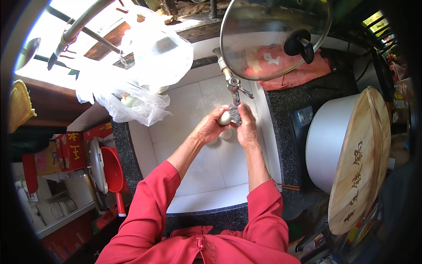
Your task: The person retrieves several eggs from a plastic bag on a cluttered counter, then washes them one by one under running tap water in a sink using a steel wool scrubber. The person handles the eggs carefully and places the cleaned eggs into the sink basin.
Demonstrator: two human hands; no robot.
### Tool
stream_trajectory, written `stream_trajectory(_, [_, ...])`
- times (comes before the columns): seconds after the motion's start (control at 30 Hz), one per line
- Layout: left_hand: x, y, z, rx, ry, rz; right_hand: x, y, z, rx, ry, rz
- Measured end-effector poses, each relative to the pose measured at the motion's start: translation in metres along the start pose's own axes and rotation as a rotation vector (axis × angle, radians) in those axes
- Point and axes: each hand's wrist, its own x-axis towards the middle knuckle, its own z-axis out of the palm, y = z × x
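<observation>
My left hand [209, 126] grips a pale egg [224, 118] over a white tiled sink [191, 158]. In my right hand [247, 128] is a grey scouring pad [234, 114], pressed against the egg's right side. Both hands are just below a metal faucet [234, 84]. Beneath them several more pale eggs [226, 133] lie on the sink's bottom, partly hidden by my hands. Whether water is running cannot be made out.
A clear plastic bag [141, 109] hangs at the sink's upper left. A glass lid [263, 39] stands at the upper right near a pink cloth [296, 77]. On the right, a large metal pot [326, 142] has a wooden lid [359, 165] tilted against it. Dark speckled counter [280, 132] borders the sink.
</observation>
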Motion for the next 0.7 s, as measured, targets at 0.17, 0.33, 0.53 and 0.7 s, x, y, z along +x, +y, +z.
stream_trajectory(0.17, [0.007,-0.01,-0.001,-0.006,0.276,0.149,-0.01,0.023,0.019,-0.318,-0.046,-0.429])
stream_trajectory(0.33, [0.01,-0.006,-0.005,-0.328,0.152,0.115,0.017,0.007,0.014,-0.486,0.238,-0.389])
stream_trajectory(0.53, [0.01,-0.001,0.008,-0.167,0.149,0.109,0.002,0.004,0.009,-0.297,-0.108,-0.295])
stream_trajectory(0.7, [0.01,-0.004,0.01,-0.018,0.211,0.089,-0.001,0.012,0.019,-0.488,-0.103,-0.524])
